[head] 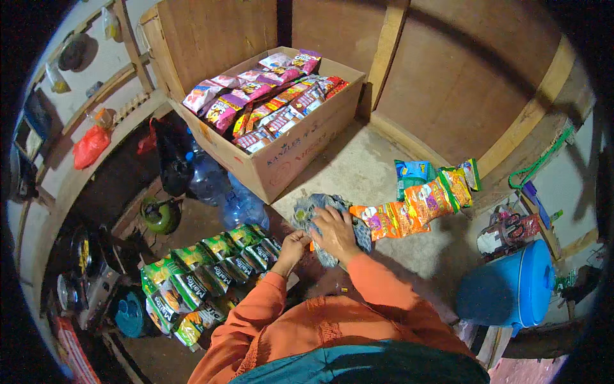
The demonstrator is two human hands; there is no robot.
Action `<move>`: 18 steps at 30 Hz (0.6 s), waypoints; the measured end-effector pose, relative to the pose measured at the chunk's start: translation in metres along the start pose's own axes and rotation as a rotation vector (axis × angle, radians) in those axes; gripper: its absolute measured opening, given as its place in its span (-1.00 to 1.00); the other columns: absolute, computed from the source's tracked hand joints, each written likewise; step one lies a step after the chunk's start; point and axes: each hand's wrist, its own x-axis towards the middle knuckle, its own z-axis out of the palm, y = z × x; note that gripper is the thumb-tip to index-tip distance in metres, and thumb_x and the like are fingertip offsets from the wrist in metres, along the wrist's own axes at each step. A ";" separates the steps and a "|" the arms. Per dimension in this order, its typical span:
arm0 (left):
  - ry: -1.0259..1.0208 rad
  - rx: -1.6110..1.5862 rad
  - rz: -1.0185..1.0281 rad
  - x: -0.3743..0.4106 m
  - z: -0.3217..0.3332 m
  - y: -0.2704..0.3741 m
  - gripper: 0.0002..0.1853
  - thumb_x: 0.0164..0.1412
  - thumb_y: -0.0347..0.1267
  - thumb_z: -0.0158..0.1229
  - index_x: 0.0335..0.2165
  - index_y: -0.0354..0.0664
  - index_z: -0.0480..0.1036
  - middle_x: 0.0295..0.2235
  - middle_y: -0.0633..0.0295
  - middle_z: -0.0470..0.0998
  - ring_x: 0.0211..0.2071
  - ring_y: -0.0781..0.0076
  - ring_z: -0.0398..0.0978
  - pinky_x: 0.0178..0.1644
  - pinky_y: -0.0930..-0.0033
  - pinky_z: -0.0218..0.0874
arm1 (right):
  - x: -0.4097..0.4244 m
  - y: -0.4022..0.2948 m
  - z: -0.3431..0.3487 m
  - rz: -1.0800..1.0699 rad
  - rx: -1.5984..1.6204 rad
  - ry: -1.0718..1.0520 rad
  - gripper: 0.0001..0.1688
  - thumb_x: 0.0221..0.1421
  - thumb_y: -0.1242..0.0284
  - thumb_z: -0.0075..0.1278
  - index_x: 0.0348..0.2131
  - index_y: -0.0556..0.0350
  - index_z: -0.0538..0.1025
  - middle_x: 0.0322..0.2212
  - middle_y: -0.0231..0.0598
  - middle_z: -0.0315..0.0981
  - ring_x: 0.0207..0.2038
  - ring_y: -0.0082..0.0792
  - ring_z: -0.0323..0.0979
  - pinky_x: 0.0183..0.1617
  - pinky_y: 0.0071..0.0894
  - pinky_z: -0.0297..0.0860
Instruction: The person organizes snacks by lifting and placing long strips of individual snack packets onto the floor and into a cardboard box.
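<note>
My right hand [333,233] lies with bent fingers over a grey-blue patterned cloth [326,201], pressing it onto a strip of orange snack packets [391,218]. The strip runs out from under the cloth to the right. My left hand [293,247] is at the cloth's left edge, with its fingertips pinched together on what appears to be the strip's near end; a bit of orange shows beside them. Most of that end is hidden by the cloth. Left of my left hand lie joined rows of green and black Maitos snack packets [211,273].
An open cardboard box [307,149] filled with strips of snack packets stands ahead, against wooden panels. Blue-green packets [412,175] lie beyond the orange strip. Large clear plastic bottles [244,206] and a green gas cylinder [160,216] are at left. A blue lidded drum [508,288] stands at right.
</note>
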 end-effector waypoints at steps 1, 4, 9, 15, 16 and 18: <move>-0.013 0.022 -0.041 -0.011 0.005 0.022 -0.90 0.09 -0.50 0.01 -0.53 -0.15 0.41 -0.63 0.48 0.34 -0.68 0.68 0.18 -0.60 0.60 -0.03 | 0.012 -0.002 0.000 0.055 0.016 -0.027 -0.67 0.01 0.26 -0.01 -0.24 0.03 0.52 0.01 -0.28 0.29 0.11 -0.23 0.15 0.16 0.04 -0.02; 0.002 -0.124 -0.026 0.000 -0.004 -0.003 -0.87 0.15 -0.47 -0.01 -0.51 -0.19 0.42 -0.62 0.42 0.38 -0.65 0.65 0.23 -0.55 0.59 0.04 | 0.023 -0.004 0.008 0.010 0.023 0.022 -0.65 -0.02 0.25 0.01 -0.24 0.04 0.52 0.00 -0.26 0.30 0.10 -0.21 0.17 0.15 0.01 -0.01; 0.011 -0.192 -0.007 0.007 -0.006 -0.018 -0.86 0.14 -0.54 -0.11 -0.46 -0.19 0.41 -0.59 0.39 0.42 -0.60 0.60 0.35 -0.52 0.53 0.18 | -0.032 -0.011 -0.012 -0.163 -0.071 0.050 -0.62 -0.05 0.30 0.02 -0.17 -0.01 0.47 0.03 -0.33 0.23 0.16 -0.23 0.08 0.19 -0.04 -0.04; 0.030 -0.227 0.024 0.018 -0.006 -0.036 -0.85 0.14 -0.48 -0.03 -0.45 -0.21 0.49 -0.61 0.37 0.44 -0.68 0.65 0.27 -0.61 0.54 0.08 | -0.076 0.008 -0.025 -0.188 0.136 -0.082 -0.68 -0.04 0.37 0.00 -0.23 0.08 0.46 -0.06 -0.23 0.29 0.06 -0.19 0.19 0.11 -0.12 0.11; 0.038 -0.195 0.058 0.016 -0.002 -0.030 -0.86 0.15 -0.46 -0.01 -0.46 -0.21 0.49 -0.62 0.38 0.43 -0.68 0.66 0.26 -0.61 0.55 0.08 | -0.076 0.015 -0.030 -0.078 0.306 -0.089 -0.68 -0.03 0.38 0.00 -0.23 0.12 0.45 -0.08 -0.19 0.30 0.03 -0.15 0.22 0.08 -0.14 0.15; 0.032 -0.123 -0.044 0.001 0.002 -0.002 -0.83 0.18 -0.38 0.05 -0.50 -0.22 0.46 -0.64 0.43 0.39 -0.67 0.68 0.24 -0.59 0.57 0.07 | -0.071 0.031 -0.041 0.056 0.255 0.146 -0.66 -0.01 0.43 0.01 -0.22 0.29 0.41 -0.16 -0.02 0.31 -0.10 0.02 0.30 -0.01 -0.19 0.25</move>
